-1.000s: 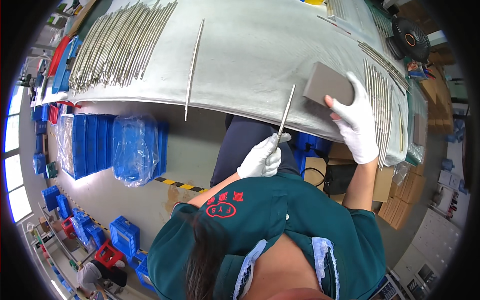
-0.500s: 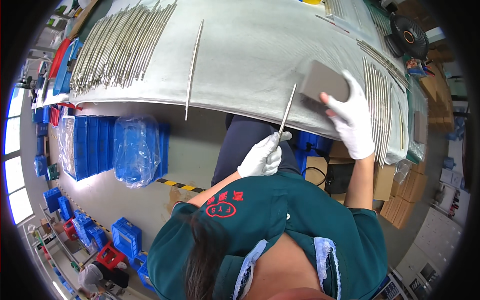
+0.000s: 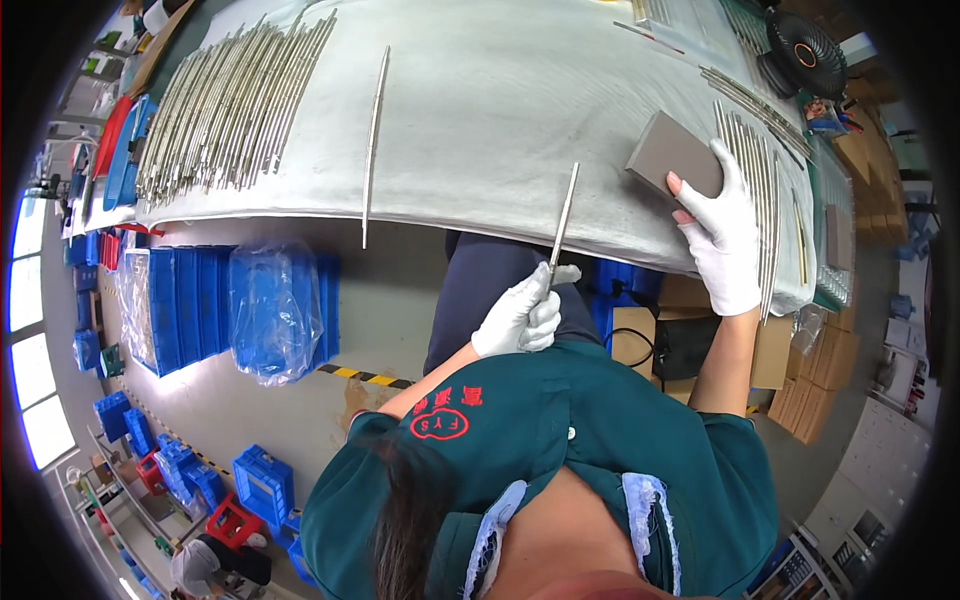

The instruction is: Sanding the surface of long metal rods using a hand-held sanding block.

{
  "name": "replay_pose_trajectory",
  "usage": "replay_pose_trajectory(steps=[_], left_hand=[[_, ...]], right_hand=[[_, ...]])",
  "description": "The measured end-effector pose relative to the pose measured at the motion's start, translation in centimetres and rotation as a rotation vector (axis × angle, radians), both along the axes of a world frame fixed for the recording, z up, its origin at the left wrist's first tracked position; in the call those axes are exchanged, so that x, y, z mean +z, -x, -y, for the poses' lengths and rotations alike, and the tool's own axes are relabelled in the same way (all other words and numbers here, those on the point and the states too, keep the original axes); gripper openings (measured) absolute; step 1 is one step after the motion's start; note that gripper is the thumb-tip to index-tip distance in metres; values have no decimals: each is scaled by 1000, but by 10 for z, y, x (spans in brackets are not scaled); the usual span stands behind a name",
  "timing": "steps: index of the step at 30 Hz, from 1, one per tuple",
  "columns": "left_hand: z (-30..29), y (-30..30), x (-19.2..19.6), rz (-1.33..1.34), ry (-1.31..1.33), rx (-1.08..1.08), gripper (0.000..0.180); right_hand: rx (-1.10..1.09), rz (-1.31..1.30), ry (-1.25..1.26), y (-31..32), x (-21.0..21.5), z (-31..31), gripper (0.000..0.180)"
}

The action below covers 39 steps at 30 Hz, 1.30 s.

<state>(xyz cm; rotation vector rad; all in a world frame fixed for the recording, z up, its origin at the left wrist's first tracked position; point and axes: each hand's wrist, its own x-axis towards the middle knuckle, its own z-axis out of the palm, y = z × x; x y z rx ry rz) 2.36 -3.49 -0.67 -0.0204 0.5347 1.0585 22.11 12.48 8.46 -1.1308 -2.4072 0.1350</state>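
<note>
My left hand [image 3: 524, 318], in a white glove, is closed around the lower end of a thin metal rod [image 3: 566, 210]. The rod slants up over the table's front edge, its tip pointing away from me. To the right, my gloved right hand [image 3: 722, 235] grips a flat grey-brown block [image 3: 676, 153] by its near right part, thumb on the near side. A gap separates block and rod. Another single metal rod [image 3: 374, 140] lies left of centre on the table, its near end jutting past the edge. Several more rods [image 3: 770, 200] lie just right of my right hand.
A wide row of metal rods [image 3: 235, 110] covers the table's [image 3: 480, 110] left part. At the far right stand a black fan [image 3: 805, 52] and a second grey-brown block [image 3: 838, 238]. Blue crates [image 3: 190, 305], some under clear plastic, sit on the floor at left.
My right hand has moved right with the block, away from the rod. My left hand keeps its grip on the rod, and the whole view has shifted slightly.
</note>
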Motion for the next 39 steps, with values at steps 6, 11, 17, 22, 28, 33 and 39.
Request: replay_pose_trajectory(steps=[6,11,17,22,28,33,39], left_hand=[[-1,3,0,90,8,15,34],[0,5,-2,107,39,11,36],[-1,5,-5,125,17,3,38],[2,5,-11,191,36,19,38],[0,4,-4,93,11,31,37],[-2,3,9,-117,61,34,36],[-1,1,13,-214,84,56,38]], right_hand=[[-34,64,56,1,-9,6,45],[19,-22,60,8,-8,5,47],[337,-60,-144,61,-5,2,43],[339,-105,12,70,-6,1,40],[174,62,-100,16,6,-4,45],[305,-65,-178,85,-8,7,28],[217,-26,29,51,2,-5,24]])
